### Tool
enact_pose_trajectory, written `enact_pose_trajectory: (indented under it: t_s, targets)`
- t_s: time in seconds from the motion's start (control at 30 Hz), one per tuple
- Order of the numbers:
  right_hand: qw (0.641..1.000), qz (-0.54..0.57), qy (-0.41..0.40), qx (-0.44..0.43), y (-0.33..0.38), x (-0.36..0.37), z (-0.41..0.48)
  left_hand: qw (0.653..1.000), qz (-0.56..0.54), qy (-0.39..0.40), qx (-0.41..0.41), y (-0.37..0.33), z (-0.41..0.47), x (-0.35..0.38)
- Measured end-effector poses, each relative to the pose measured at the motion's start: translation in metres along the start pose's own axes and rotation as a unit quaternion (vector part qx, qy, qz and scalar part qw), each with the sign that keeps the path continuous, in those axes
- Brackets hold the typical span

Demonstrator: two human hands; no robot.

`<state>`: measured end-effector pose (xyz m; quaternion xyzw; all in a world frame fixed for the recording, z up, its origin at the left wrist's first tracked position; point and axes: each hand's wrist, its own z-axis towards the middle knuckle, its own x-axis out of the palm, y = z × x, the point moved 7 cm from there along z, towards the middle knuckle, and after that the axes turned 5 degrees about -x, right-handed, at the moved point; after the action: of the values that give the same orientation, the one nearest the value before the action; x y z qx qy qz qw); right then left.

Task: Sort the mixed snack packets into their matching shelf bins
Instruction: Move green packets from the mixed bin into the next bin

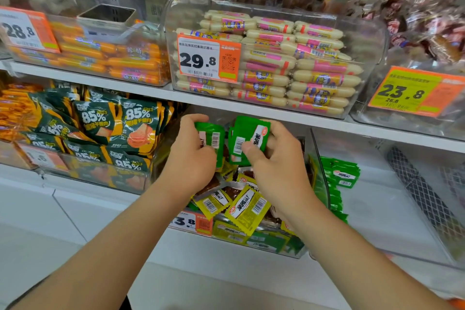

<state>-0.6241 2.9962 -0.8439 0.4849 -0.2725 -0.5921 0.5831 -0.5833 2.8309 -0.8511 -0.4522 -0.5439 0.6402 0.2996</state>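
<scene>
1. Nearest the lens, the left forearm point(100, 251) and the right forearm point(352, 241) are reaching up and away toward the lower shelf.
2. The left hand point(191, 156) is gripping a green packet point(212, 139), with fingers curled round it and its barcode facing the camera.
3. The right hand point(279, 166) is pinching a small green stack point(247, 137) between thumb and fingers, just right of the other packet and a little apart from it.
4. Both hands are hovering over the mixed bin point(319, 173), a clear tub in the middle of the lower shelf. Inside it, yellow packets point(247, 211) are lying jumbled with a few green ones, and an orange price tag point(192, 223) is showing on its near wall.
5. Just right of it, the neighbouring bin point(377, 199) is holding loose green packets point(342, 176), which are lying heaped against its left wall.
6. To the left, dark green pouches point(138, 126) marked 85% are standing packed in another clear tub.
7. On the shelf above, far from the camera, pale sausages point(314, 68) are lying stacked behind a 29.8 tag point(208, 58). Orange sausages point(113, 58) are filling the tub to their left, and a 23.8 tag point(407, 92) is hanging at the right.
</scene>
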Motion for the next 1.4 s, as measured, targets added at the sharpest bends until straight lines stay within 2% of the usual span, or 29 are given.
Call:
enact_pose_trajectory:
  t_s: [0.07,0.23,0.37,0.43,0.5,0.57,0.67,0.77,0.83,0.9,0.97,1.03,1.2,1.3,1.4]
  targets:
    - [0.999,0.032,0.019,0.021,-0.001,0.001,-0.006,0.998,-0.052,0.026,0.001,-0.008,-0.012,0.013]
    - [0.993,-0.096,0.066,0.004,0.004,-0.007,-0.011,0.990,-0.126,0.039,0.044,-0.022,-0.030,0.040]
    - [0.984,-0.045,0.173,0.004,0.013,-0.011,-0.029,0.973,-0.205,0.090,0.051,-0.029,-0.035,0.056]
    - [0.985,-0.039,0.170,-0.008,0.015,-0.019,-0.034,0.960,-0.252,0.111,0.040,-0.032,-0.036,0.068]
    - [0.989,-0.018,0.145,-0.006,0.016,-0.030,-0.036,0.961,-0.258,0.097,0.026,-0.032,-0.038,0.079]
    - [0.991,-0.012,0.134,-0.007,0.016,-0.040,-0.039,0.976,-0.200,0.082,0.010,-0.032,-0.041,0.090]
    - [0.992,-0.021,0.121,0.012,0.015,-0.059,-0.046,0.982,-0.138,0.127,-0.009,-0.031,-0.044,0.109]
    - [0.994,-0.024,0.091,0.048,0.010,-0.091,-0.046,0.987,-0.049,0.147,0.048,-0.042,-0.050,0.123]
    - [0.995,-0.053,0.077,0.042,0.005,-0.114,-0.042,0.986,0.032,0.119,0.110,-0.047,-0.052,0.130]
    - [0.985,-0.157,0.064,0.027,-0.005,-0.140,-0.036,0.971,0.116,0.076,0.193,-0.052,-0.054,0.137]
    - [0.950,-0.306,0.061,0.013,-0.022,-0.165,-0.031,0.946,0.183,0.064,0.261,-0.055,-0.055,0.149]
    - [0.917,-0.390,0.073,0.041,-0.045,-0.186,-0.027,0.917,0.246,0.076,0.304,-0.053,-0.052,0.166]
    - [0.849,-0.496,0.117,0.140,-0.115,-0.217,-0.013,0.879,0.360,0.095,0.297,-0.042,-0.044,0.205]
    - [0.834,-0.505,0.140,0.172,-0.153,-0.217,-0.008,0.855,0.426,0.085,0.284,-0.037,-0.035,0.219]
    - [0.826,-0.516,0.140,0.178,-0.178,-0.214,0.000,0.846,0.457,0.073,0.265,-0.033,-0.026,0.226]
